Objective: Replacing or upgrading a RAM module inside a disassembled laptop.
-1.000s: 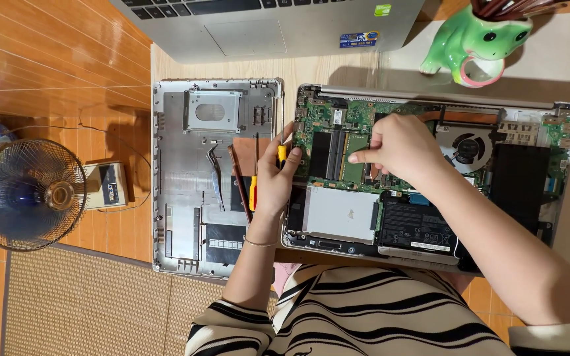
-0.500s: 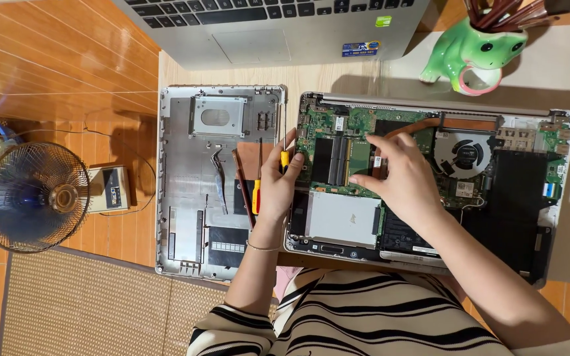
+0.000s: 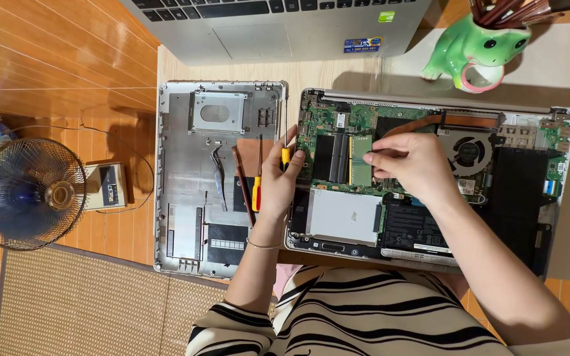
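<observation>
Left hand: We see the left hand (image 3: 277,179) resting on the left edge of the open laptop (image 3: 430,178). Its fingers are curled together. A small tool with a yellow tip (image 3: 285,158) pokes out between them, so we think the fingers are closed on it.

Right hand: The right hand (image 3: 409,165) lies on the green board inside the laptop. Its fingertips (image 3: 379,157) are bunched together and press on the memory stick (image 3: 361,160). We cannot tell if they pinch it or just touch it.

Memory stick: It is a thin green card. It sits flat in its slot near the middle of the board, just right of a black card like it.

Laptop: It lies upside down with its bottom off. We see a fan (image 3: 468,153), a copper pipe, a silver drive box (image 3: 343,216) and a black battery.

Bottom cover: The grey cover (image 3: 192,191) lies just left of the laptop, inside up.

Screwdriver: One with a red and yellow handle (image 3: 256,191) lies on the cover, close to the left hand.

Around us: A small fan (image 3: 26,194) stands on the floor at the left. A green frog cup (image 3: 479,49) holds pens at the top. A second laptop (image 3: 278,26) is at the top too.
</observation>
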